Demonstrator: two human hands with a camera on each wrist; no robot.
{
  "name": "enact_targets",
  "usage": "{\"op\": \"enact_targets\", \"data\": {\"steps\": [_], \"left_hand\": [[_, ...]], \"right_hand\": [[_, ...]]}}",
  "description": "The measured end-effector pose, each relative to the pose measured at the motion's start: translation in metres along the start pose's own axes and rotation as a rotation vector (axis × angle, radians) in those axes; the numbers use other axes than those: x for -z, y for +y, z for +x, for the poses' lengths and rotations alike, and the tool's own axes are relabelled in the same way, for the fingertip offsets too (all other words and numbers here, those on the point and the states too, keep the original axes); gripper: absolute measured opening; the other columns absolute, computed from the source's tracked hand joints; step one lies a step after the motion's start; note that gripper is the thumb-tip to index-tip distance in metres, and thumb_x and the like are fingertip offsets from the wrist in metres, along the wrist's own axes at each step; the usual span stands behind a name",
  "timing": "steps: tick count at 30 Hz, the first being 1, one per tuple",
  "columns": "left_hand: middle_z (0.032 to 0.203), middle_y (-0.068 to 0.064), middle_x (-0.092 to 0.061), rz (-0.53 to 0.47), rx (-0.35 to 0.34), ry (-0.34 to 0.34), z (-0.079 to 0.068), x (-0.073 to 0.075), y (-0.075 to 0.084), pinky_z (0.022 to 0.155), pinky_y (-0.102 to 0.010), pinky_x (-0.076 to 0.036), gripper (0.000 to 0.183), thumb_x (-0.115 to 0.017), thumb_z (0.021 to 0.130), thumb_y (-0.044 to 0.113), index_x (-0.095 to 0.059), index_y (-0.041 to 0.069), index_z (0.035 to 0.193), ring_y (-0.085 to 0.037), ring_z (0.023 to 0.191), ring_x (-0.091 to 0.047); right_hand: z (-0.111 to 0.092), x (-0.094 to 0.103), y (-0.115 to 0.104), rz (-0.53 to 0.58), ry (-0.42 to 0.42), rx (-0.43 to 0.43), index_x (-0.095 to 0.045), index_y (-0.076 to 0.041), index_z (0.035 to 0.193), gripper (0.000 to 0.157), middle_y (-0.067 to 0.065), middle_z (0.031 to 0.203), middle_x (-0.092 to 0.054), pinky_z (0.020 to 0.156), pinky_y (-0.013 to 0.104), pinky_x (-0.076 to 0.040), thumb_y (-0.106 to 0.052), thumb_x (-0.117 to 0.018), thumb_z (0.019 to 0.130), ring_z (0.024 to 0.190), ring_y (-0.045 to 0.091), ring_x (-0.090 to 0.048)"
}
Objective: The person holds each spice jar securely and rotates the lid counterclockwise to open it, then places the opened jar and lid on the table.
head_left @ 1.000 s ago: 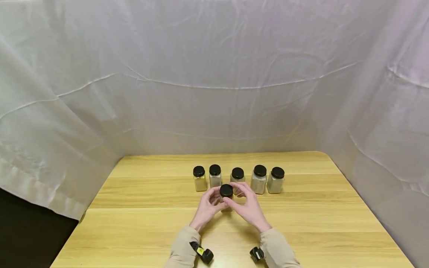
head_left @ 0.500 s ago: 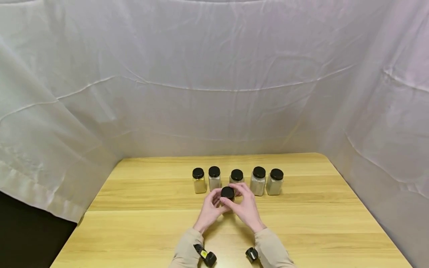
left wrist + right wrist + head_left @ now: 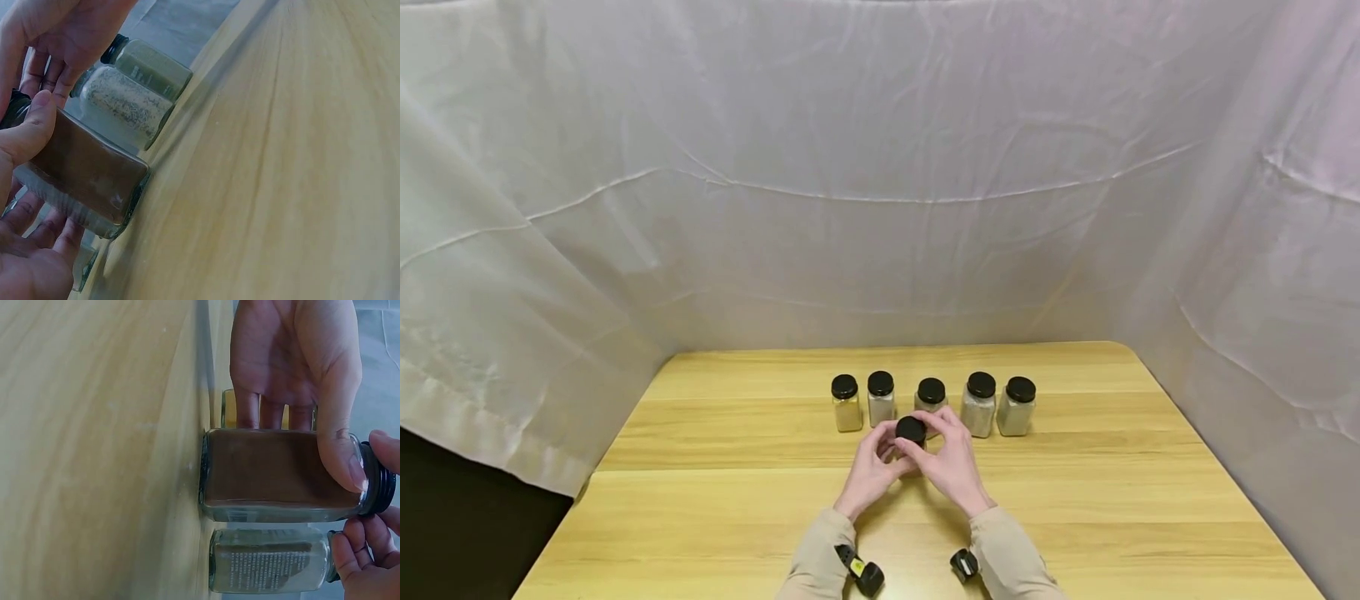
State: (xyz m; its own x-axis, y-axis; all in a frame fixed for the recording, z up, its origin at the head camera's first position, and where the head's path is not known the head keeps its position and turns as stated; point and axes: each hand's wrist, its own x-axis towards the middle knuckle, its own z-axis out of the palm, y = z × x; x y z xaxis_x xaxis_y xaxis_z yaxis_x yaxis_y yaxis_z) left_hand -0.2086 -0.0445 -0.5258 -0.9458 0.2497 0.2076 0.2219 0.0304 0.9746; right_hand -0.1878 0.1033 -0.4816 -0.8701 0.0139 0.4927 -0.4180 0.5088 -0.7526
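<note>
A square glass jar of brown powder (image 3: pixel 269 469) with a black screw lid (image 3: pixel 911 430) stands upright in front of the person, its base at the tabletop. My left hand (image 3: pixel 871 475) holds the jar body; in the right wrist view its thumb (image 3: pixel 344 456) lies across the glass just below the lid, with fingers behind. Thumb and fingers of my right hand (image 3: pixel 953 467) pinch the lid from the other side. The lid sits on the jar neck. In the head view the hands hide most of the jar body.
Behind the hands several more black-lidded jars form a row: a yellow one (image 3: pixel 847 408), a pale one (image 3: pixel 881 404), one partly covered by the right hand (image 3: pixel 931 392), a speckled one (image 3: pixel 978 408) and a greenish one (image 3: pixel 1017 412). Grey cloth (image 3: pixel 887 250) surrounds the wooden table (image 3: pixel 722 483).
The forearms have drawn slightly closer together since the earliest frame. Both hands keep their hold on the jar and its lid; the row behind is unmoved.
</note>
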Motion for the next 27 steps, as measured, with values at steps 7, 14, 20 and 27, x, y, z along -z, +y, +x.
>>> {"op": "enact_targets", "data": {"steps": [7,14,20,27], "left_hand": [[0.125,-0.02,-0.066,0.035,0.015,-0.005,0.0004,0.0007,0.0005,0.107,-0.022,-0.051,0.048,-0.08,0.084,0.005,-0.059,0.0,0.127,-0.005,0.109,-0.062],[0.123,-0.021,-0.067,0.039,0.0,-0.009,0.0002,0.0011,0.0005,0.106,-0.023,-0.052,0.047,-0.08,0.084,0.005,-0.059,-0.001,0.127,-0.006,0.108,-0.063],[0.122,-0.02,-0.067,0.03,0.007,-0.009,0.0004,0.0004,0.0004,0.106,-0.022,-0.051,0.046,-0.08,0.084,0.003,-0.06,-0.001,0.125,-0.004,0.107,-0.063],[0.122,-0.019,-0.067,0.023,0.028,-0.013,0.0008,0.0011,0.0014,0.107,-0.023,-0.05,0.046,-0.08,0.084,0.005,-0.06,0.001,0.125,-0.005,0.106,-0.063]], "right_hand": [[0.0001,-0.0004,0.003,-0.015,0.011,0.05,-0.074,-0.003,0.11,0.04,0.004,0.087,-0.059,0.079,0.026,-0.049,-0.013,-0.088,0.075,0.084,0.018,-0.064],[0.0005,-0.0001,0.0046,-0.004,0.0,0.039,-0.074,-0.004,0.109,0.039,0.002,0.089,-0.06,0.08,0.028,-0.05,-0.012,-0.088,0.074,0.086,0.018,-0.064],[0.0014,0.0019,0.005,0.019,-0.039,0.019,-0.074,-0.003,0.111,0.039,0.005,0.092,-0.06,0.082,0.041,-0.052,-0.012,-0.087,0.076,0.088,0.025,-0.063],[0.0022,0.0053,0.0073,0.069,-0.089,0.002,-0.072,-0.002,0.117,0.042,0.003,0.096,-0.062,0.087,0.038,-0.052,-0.011,-0.086,0.078,0.092,0.017,-0.059]]}}
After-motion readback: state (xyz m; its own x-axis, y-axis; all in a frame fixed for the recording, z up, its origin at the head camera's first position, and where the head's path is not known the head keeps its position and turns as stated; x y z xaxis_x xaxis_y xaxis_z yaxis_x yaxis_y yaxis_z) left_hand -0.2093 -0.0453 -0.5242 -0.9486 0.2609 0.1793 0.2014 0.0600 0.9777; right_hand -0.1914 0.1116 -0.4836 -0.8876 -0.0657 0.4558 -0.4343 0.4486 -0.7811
